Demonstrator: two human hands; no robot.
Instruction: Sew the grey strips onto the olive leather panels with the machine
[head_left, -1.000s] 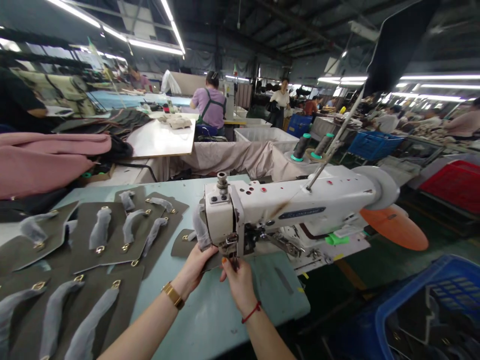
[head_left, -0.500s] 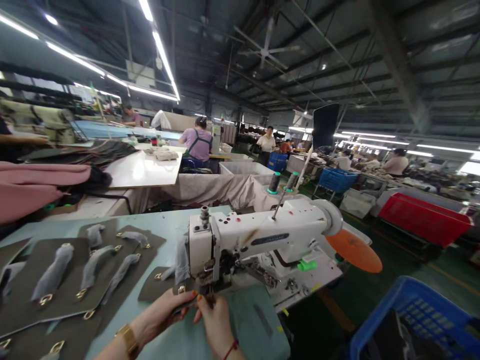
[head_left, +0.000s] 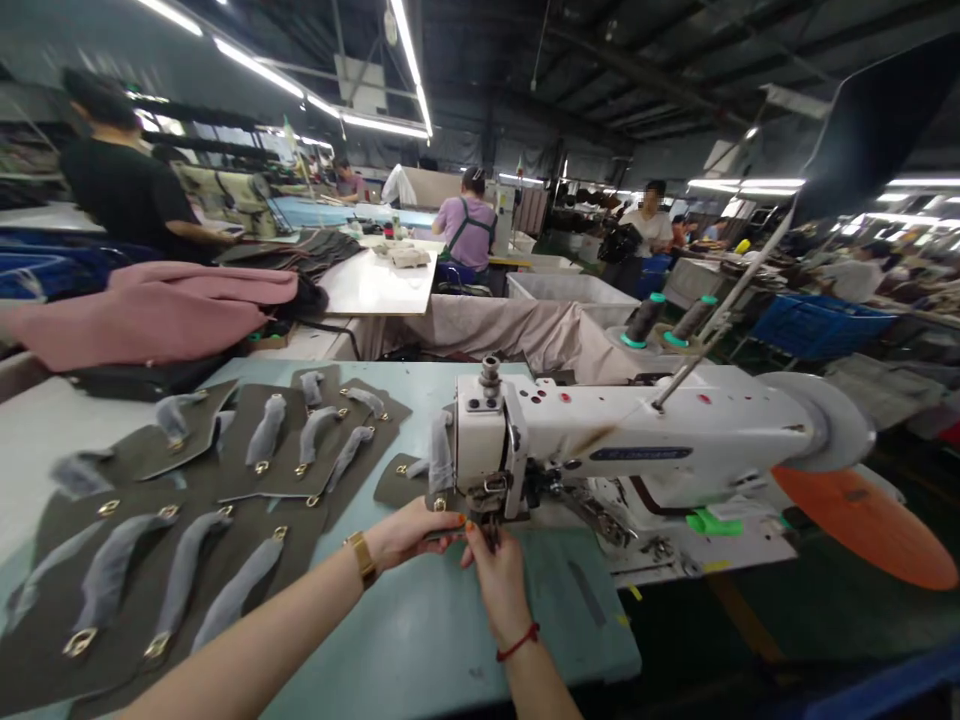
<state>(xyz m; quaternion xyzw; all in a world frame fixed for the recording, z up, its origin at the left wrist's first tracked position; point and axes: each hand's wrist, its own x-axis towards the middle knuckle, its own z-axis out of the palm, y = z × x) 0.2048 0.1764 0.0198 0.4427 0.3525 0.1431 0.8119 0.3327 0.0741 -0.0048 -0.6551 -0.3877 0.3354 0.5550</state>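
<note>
At the needle end of a white sewing machine (head_left: pixel 637 425), both my hands work close together. My left hand (head_left: pixel 409 532), with a gold watch at the wrist, pinches the edge of a dark leather piece, little of which shows. My right hand (head_left: pixel 496 572), wearing a red cord, is closed with its fingertips against the same piece under the presser foot; the fingers hide most of it. Just behind my left hand lies a dark panel (head_left: pixel 394 482) with a wrapped strap (head_left: pixel 441 450) and gold metal fitting (head_left: pixel 440 504).
Several dark panels (head_left: pixel 202 450) with wrapped straps and gold fittings cover the light-blue table (head_left: pixel 420 640) on the left. Pink material (head_left: pixel 172 300) is piled beyond. Thread cones (head_left: pixel 643 320) stand behind the machine, an orange disc (head_left: pixel 862 520) at its right. Other people work farther back.
The view has swung left, so the machine and my hands appear farther right and more panels show. Both hands stay at the needle, still closed on the piece.
</note>
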